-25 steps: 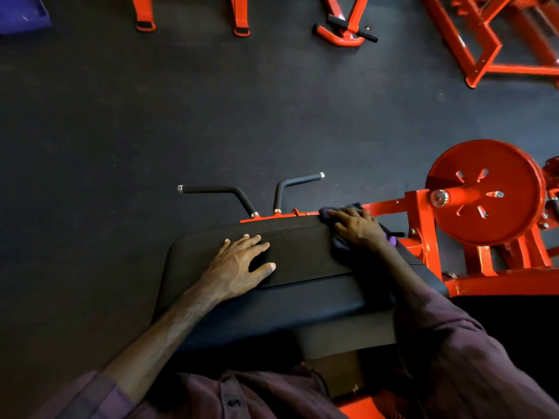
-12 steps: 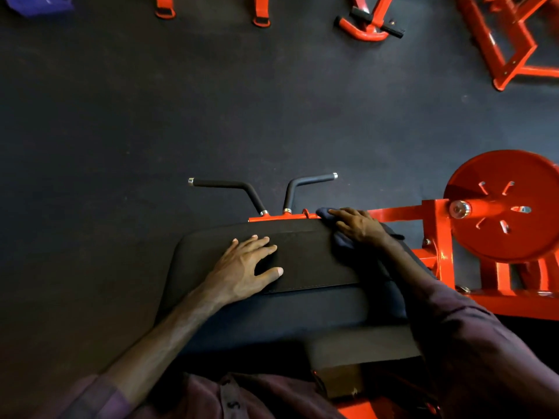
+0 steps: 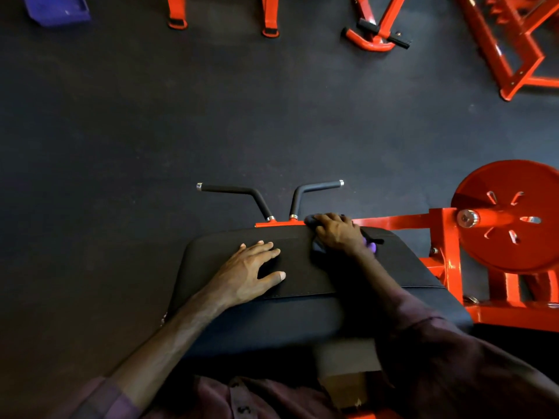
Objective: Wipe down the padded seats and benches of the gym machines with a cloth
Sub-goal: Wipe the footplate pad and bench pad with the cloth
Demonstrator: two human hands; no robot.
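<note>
The right hand (image 3: 338, 232) grip presses a soft, limp cloth (image 3: 317, 244) bunched underneath it onto the padded seat (image 3: 302, 316); left hand (image 3: 248, 270) rests flat.

pad (image 3: 302, 313): smooth black vinyl | frame (image 3: 393, 220): glossy orange painted metal | floor (image 3: 211, 116): matt dark rubber

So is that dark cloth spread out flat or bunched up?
Bunched up: the dark cloth shows only as small folds around the right hand pressing it onto the black padded bench.
</note>
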